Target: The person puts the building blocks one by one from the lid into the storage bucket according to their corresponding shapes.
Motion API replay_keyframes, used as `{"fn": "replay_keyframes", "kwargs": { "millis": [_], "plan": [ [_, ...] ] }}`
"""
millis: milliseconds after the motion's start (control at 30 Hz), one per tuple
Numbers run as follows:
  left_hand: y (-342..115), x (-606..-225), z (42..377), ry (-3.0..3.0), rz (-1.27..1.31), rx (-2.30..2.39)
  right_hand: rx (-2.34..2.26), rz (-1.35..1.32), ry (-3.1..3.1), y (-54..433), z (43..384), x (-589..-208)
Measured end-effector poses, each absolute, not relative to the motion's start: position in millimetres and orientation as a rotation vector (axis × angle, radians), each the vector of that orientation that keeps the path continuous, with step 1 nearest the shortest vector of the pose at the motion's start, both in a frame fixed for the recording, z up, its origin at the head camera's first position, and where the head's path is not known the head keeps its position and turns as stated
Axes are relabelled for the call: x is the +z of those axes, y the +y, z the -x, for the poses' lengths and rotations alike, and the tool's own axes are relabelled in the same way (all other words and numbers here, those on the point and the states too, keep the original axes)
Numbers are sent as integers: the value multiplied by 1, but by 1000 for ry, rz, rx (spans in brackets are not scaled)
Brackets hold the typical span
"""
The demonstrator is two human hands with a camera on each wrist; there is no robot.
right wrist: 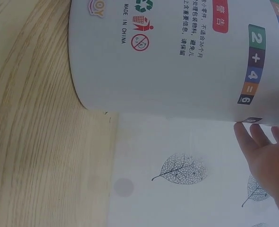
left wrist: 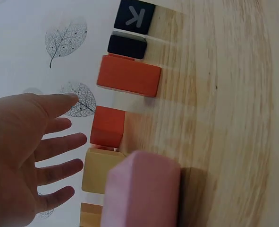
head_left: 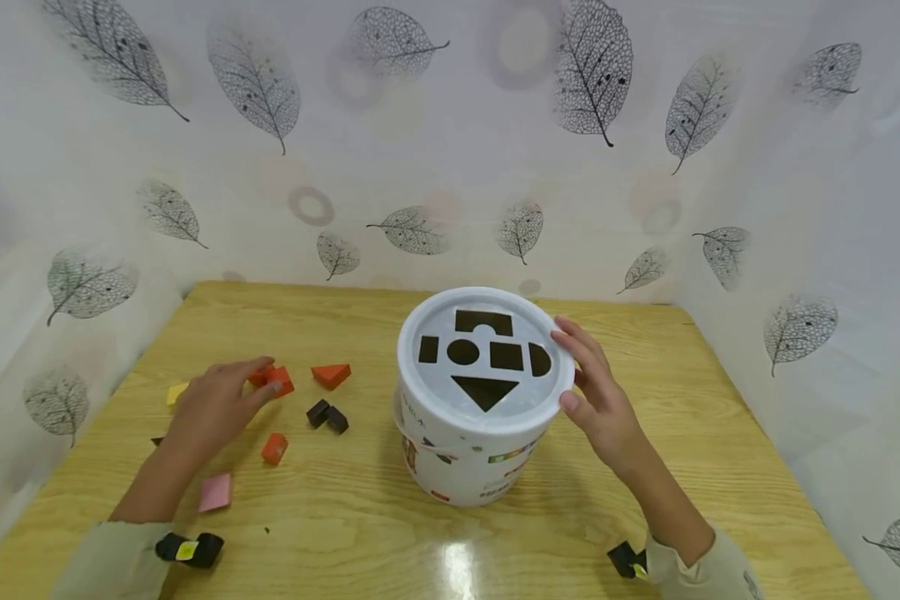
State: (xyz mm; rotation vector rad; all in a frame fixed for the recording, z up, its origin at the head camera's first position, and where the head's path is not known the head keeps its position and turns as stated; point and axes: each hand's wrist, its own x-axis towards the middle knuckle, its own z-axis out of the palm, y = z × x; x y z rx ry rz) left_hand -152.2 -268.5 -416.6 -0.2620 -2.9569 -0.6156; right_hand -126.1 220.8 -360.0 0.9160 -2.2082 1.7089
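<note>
My left hand (head_left: 213,404) reaches over the left of the table, its thumb and forefinger beside a red block (head_left: 282,381). In the left wrist view its fingers (left wrist: 61,146) are spread and fairly straight, with nothing gripped, pointing toward a red block (left wrist: 108,126). At the centre stands a white bucket (head_left: 457,479) with a lid (head_left: 438,385) cut with several shaped holes. My right hand (head_left: 603,404) touches the rim's right side, thumb and fingers apart. Its fingertips (right wrist: 257,130) meet the bucket's printed wall (right wrist: 167,80) in the right wrist view.
Near the left hand lie a red triangular block (head_left: 332,376), two black blocks (head_left: 327,415), a smaller red block (head_left: 273,449), a pink block (head_left: 215,492) and a partly hidden yellow block (head_left: 176,392). A leaf-patterned cloth (head_left: 450,167) encloses the wooden table's back and sides.
</note>
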Motion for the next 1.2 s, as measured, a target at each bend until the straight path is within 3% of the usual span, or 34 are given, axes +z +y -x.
{"fn": "replay_keyframes", "kwargs": {
  "millis": [1200],
  "plan": [
    [-267,-435,165,-2989,198,-529,1693,-851,-2276,220,123,-359]
  ]
}}
